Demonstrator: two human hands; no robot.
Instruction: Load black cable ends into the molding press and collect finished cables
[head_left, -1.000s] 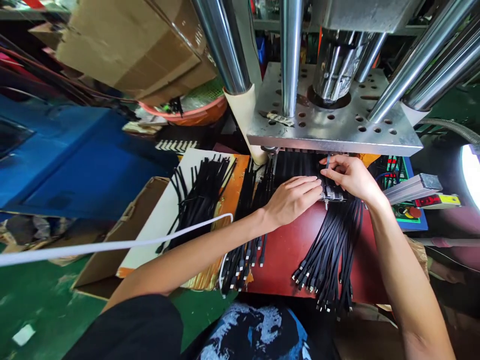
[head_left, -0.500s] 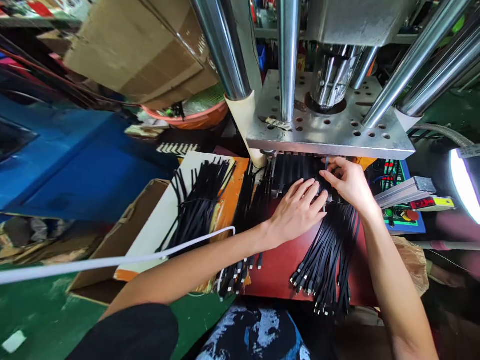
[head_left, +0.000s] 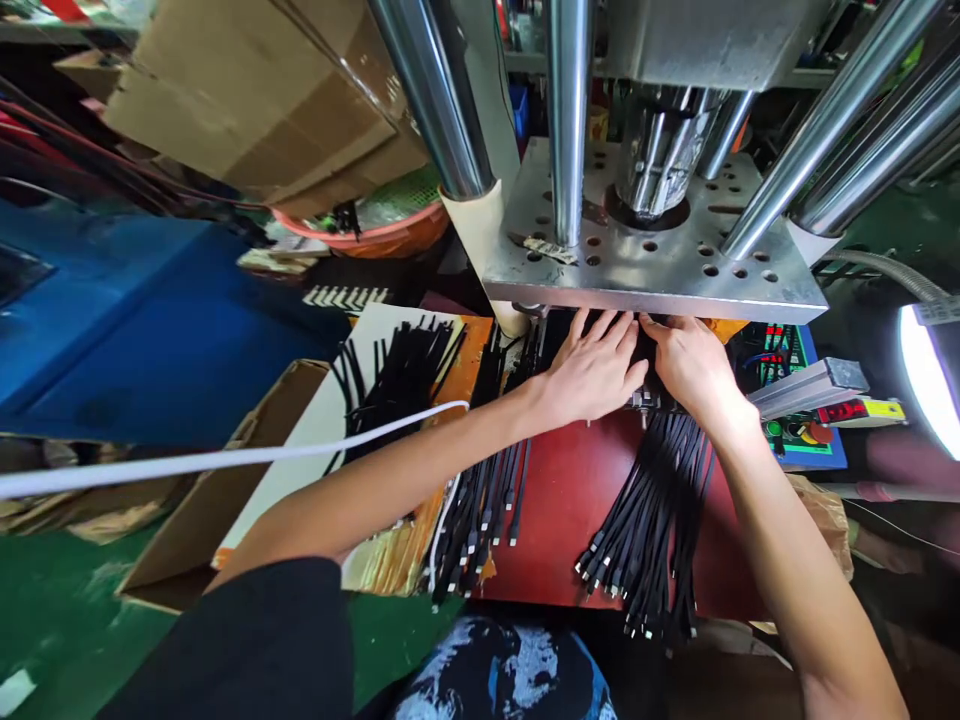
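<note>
Black cables (head_left: 651, 510) near outspread left hand (head_left: 589, 375) and curled right hand (head_left: 694, 370), its grip unclear.

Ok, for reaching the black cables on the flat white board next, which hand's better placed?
Probably the left hand: it's nearer the black cables on the flat white board. The right hand is farther, beyond the left.

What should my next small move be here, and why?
Probably ease your left hand and right hand back toward you, away from the metal plate. In this view both reach its front edge, and what the right one holds, if anything, is hidden, so I'd let go gently and leave the black cables undisturbed.
</note>
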